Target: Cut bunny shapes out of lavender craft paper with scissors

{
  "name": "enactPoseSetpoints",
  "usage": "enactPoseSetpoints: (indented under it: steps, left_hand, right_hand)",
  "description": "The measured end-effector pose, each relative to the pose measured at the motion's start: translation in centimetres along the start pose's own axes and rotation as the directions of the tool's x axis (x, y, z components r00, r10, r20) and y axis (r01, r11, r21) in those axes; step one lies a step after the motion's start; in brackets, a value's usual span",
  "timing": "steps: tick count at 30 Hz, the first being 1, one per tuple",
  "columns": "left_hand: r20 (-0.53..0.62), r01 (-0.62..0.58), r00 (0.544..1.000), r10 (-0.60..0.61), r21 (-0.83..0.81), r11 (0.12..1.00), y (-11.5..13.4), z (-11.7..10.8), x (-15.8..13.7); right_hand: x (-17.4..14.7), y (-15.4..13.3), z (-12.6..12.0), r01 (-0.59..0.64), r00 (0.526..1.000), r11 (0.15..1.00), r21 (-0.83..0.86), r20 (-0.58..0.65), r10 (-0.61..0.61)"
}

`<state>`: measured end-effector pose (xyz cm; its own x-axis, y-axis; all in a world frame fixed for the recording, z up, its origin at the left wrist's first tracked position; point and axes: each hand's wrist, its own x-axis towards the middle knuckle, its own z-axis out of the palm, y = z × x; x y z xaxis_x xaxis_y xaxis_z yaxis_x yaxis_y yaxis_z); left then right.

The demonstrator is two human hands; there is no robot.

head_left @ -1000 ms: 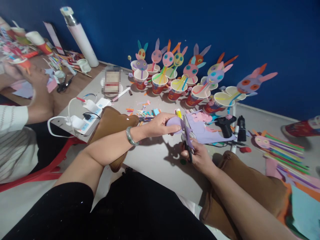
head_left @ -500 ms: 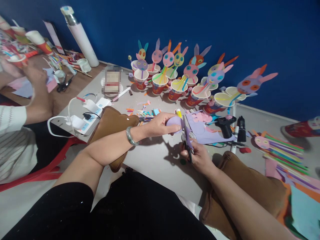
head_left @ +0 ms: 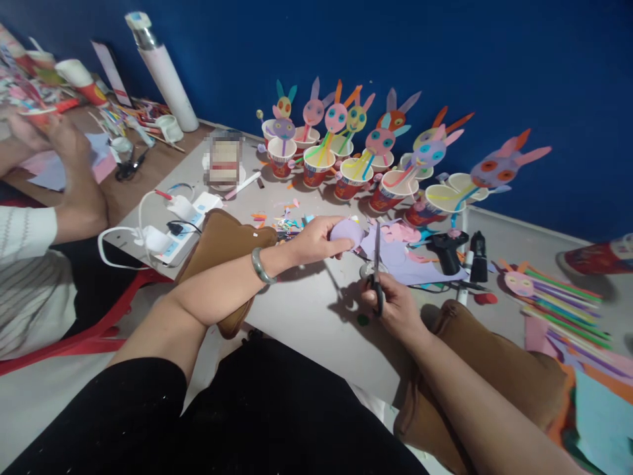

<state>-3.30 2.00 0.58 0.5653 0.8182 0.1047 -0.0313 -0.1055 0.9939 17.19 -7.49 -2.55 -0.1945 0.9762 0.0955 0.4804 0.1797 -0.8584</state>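
Currently, your left hand pinches a plain, round lilac paper disc above the table, thumb over its near edge; your right hand grips scissors, blades pointing away from you, with rabbit-topped paper cups standing beyond

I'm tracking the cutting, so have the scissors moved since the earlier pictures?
Yes, slightly: the scissors have shifted to the right, their blades now nearer the black glue gun.
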Motion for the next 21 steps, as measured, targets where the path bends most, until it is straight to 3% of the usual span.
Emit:
enactPoseSetpoints:
  steps: [9,15,18,21]
  left_hand:
    - [-0.080,0.063,0.995,-0.057,0.076,0.995,-0.6,-0.3,0.6]
    - [-0.159,0.056,0.987,-0.028,0.177,0.983,0.6,-1.1,1.3]
    - [-0.108,0.081,0.993,-0.054,0.267,0.960,1.6,-2.1,1.5]
    - [0.049,0.121,0.987,-0.156,0.421,0.899,2.0,-3.2,1.4]
  right_hand:
    - [0.5,0.7,0.0,-0.047,0.990,0.999,-0.007,-0.134,0.045]
    - [0.6,0.2,0.3,-0.038,0.990,0.999,0.033,-0.134,0.042]
    - [0.5,0.3,0.4,-0.016,0.989,0.999,0.047,-0.147,0.022]
    - [0.6,0.5,0.6,-0.005,0.985,0.999,0.036,-0.173,0.011]
